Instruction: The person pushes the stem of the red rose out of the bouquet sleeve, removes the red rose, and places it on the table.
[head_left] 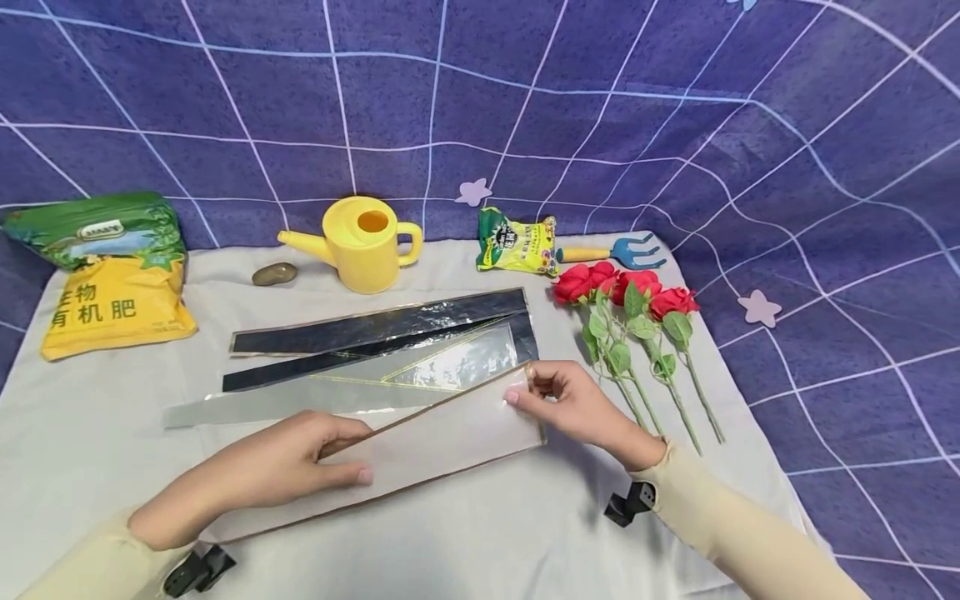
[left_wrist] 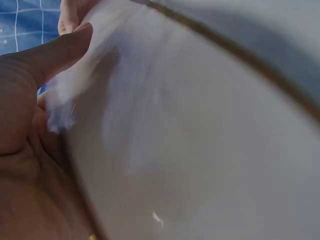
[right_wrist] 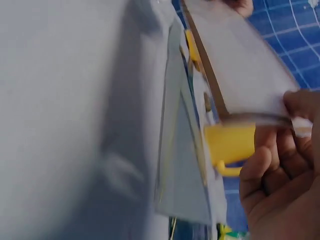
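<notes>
A long, folded pale pinkish-white sheet (head_left: 442,425) with thin brown edges is held up at a slant over the near side of the table. My left hand (head_left: 292,462) grips it toward its left part, thumb on the near face and fingers behind the upper edge. At the right end my right hand (head_left: 577,408) pinches the corner between thumb and fingers, as the right wrist view also shows. Just beyond it lie a folded glossy black sheet (head_left: 300,336) with a gold border and a translucent grey sheet (head_left: 262,400) with gold lines, overlapping each other.
A yellow watering can (head_left: 363,258), a brown stone (head_left: 274,274) and a green-and-yellow bag (head_left: 120,308) stand at the back left. Toward the right are a small green-yellow packet (head_left: 517,242), a blue hand fork (head_left: 633,252) and several red roses (head_left: 630,287). A blue gridded cloth (head_left: 420,100) hangs behind.
</notes>
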